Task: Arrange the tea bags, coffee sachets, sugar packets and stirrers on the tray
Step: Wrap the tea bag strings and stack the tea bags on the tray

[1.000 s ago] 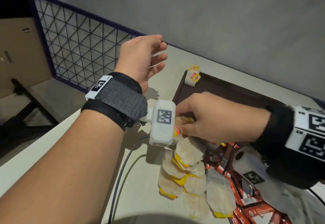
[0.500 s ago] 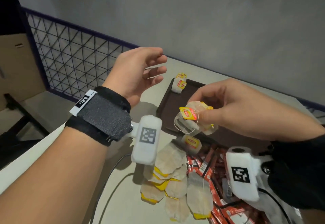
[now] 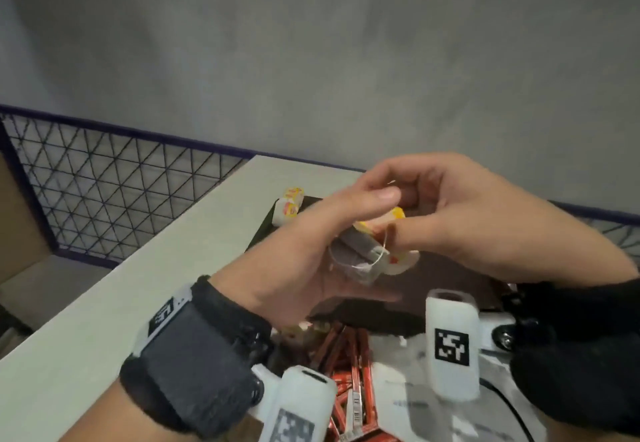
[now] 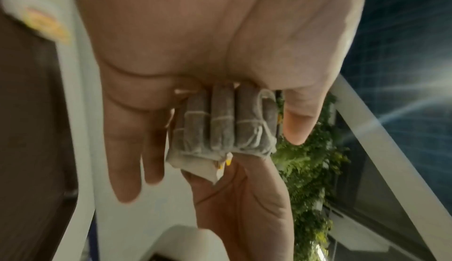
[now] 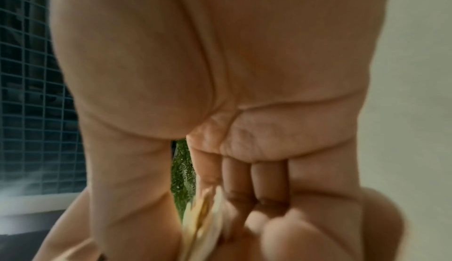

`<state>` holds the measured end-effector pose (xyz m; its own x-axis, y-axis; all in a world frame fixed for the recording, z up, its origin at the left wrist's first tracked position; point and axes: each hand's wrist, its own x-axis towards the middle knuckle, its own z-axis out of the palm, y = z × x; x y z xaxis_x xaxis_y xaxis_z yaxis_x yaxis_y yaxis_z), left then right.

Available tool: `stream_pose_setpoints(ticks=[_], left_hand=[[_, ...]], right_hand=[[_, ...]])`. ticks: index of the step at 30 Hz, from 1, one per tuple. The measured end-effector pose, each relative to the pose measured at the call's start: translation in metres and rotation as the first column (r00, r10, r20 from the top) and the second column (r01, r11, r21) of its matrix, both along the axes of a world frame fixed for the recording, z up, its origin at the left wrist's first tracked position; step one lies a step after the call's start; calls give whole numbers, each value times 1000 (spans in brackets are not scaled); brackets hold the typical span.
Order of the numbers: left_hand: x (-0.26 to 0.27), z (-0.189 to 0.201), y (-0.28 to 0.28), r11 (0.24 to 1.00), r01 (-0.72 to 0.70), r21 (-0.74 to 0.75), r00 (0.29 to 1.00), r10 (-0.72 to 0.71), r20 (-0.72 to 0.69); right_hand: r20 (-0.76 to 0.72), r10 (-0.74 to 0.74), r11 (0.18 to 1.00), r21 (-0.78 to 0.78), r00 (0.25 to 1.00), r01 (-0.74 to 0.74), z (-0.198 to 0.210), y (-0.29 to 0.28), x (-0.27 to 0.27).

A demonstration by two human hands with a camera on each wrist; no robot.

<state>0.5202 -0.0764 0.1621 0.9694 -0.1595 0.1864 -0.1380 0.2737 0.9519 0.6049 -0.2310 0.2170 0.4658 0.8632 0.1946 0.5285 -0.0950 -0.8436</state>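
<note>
Both hands meet above the dark brown tray (image 3: 266, 233). Between them is a small bundle of tea bags (image 3: 363, 251) with yellow tags and loose white string. My left hand (image 3: 346, 233) holds the bundle from the left, thumb on top. My right hand (image 3: 405, 213) pinches its tag end from the right. In the left wrist view the tea bags (image 4: 227, 126) sit side by side between my thumb (image 4: 300, 114) and fingers (image 4: 127, 149). The right wrist view shows curled fingers (image 5: 244, 184) against yellow tags (image 5: 203, 222). Two tea bags (image 3: 289, 206) lie at the tray's far left corner.
Red coffee sachets (image 3: 346, 365) lie in a heap on the pale table (image 3: 138, 285) near me, with white packets (image 3: 405, 389) to their right. A wire mesh fence (image 3: 121, 181) borders the table's left edge. A grey wall (image 3: 311, 60) stands behind.
My right hand has lifted the tea bags from the heap up over the tray. My left hand, open and apart before, has come in and taken hold of the bundle.
</note>
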Motion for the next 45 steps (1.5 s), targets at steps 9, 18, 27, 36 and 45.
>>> stream_pose_setpoints(ticks=[9,18,27,36,45], left_hand=[[5,-29,-3,969,-6,-248,975,-49,-215],[6,-32,5,939,-248,-238,960,205,-192],[7,-41,16,938,-343,-59,939,339,-56],[5,-37,17,916,-400,9,912,398,99],[6,-39,20,907,-420,11,904,418,93]], right_hand=[[103,-62,983,-168,993,79,-10,4,12],[298,-259,958,-40,919,283,-14,9,22],[162,-79,997,25,984,76,-15,17,15],[158,-60,998,14,986,58,-23,25,14],[170,-72,997,18,983,70,-19,23,14]])
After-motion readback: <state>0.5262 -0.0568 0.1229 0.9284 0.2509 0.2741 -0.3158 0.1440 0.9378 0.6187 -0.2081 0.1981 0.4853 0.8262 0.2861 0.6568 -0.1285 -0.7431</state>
